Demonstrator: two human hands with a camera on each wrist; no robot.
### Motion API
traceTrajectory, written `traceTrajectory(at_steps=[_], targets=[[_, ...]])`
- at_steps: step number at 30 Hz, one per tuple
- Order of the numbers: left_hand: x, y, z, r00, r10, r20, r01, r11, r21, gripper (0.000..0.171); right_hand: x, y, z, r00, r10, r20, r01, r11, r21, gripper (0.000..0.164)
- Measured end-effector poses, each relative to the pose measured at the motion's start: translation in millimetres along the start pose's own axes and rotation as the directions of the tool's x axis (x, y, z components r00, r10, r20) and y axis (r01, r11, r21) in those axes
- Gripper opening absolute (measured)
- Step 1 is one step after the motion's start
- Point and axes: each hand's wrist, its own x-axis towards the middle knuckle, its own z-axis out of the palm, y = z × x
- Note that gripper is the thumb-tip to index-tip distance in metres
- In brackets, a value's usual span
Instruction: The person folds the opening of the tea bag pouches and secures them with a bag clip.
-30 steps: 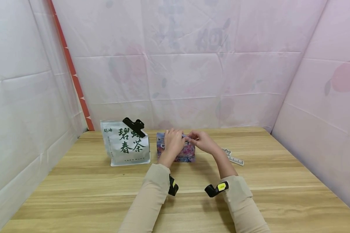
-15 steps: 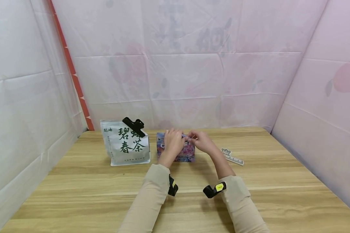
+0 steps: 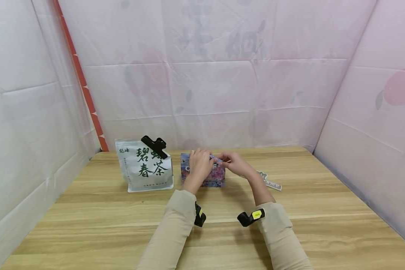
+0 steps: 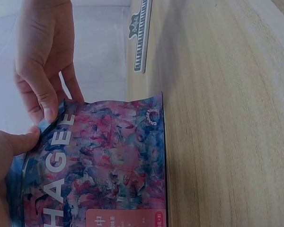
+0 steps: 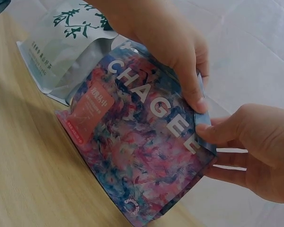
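Observation:
A blue-and-pink CHAGEE pouch stands upright on the table, its lettering facing me. My left hand grips its top edge near the middle, thumb in front, in the right wrist view. At the top right corner my right hand pinches the edge between thumb and fingers. In the left wrist view, a strip of the pouch's top edge is folded over at the right hand's thumb. Both thumbs are close together on that fold. The pouch's back is hidden.
Left of the pouch stands a larger white tea bag with green characters; a black clip grips its slanted top right corner. A flat clip with a piano-key pattern lies on the wooden table, right of my right hand. Fabric walls surround the table.
My right hand shifts slightly at the pouch's corner, and more of the blue folded edge shows beside its fingertips. The left hand keeps its hold, and the pouch stays put.

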Motion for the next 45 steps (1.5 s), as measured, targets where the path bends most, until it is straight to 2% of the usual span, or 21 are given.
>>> traceTrajectory(at_steps=[7,19,28,34,45], targets=[[-0.3,0.3,0.2,1.000,-0.004,-0.007,0.004,1.000,0.002,0.030,1.1,3.6,2.7,0.998,0.055,0.000,-0.055,0.998,-0.022,0.022],[0.0,-0.1,0.7,1.000,-0.001,-0.018,0.001,1.000,0.005,0.029,6.8,0.3,10.8,0.990,0.102,-0.097,-0.112,0.988,-0.108,0.018],[0.4,-0.6,3.1,0.999,0.000,-0.046,0.001,1.000,0.019,0.030,7.4,-1.3,12.5,0.989,0.088,-0.121,-0.103,0.987,-0.125,0.016],[-0.1,1.5,4.9,0.996,-0.019,-0.090,0.021,1.000,0.022,0.027,7.8,-1.9,10.9,0.992,0.089,-0.093,-0.099,0.989,-0.108,0.015],[0.4,1.8,5.1,0.997,-0.031,-0.072,0.032,0.999,0.013,0.029,3.6,4.0,2.1,1.000,0.015,0.011,-0.015,0.998,-0.066,0.021]])
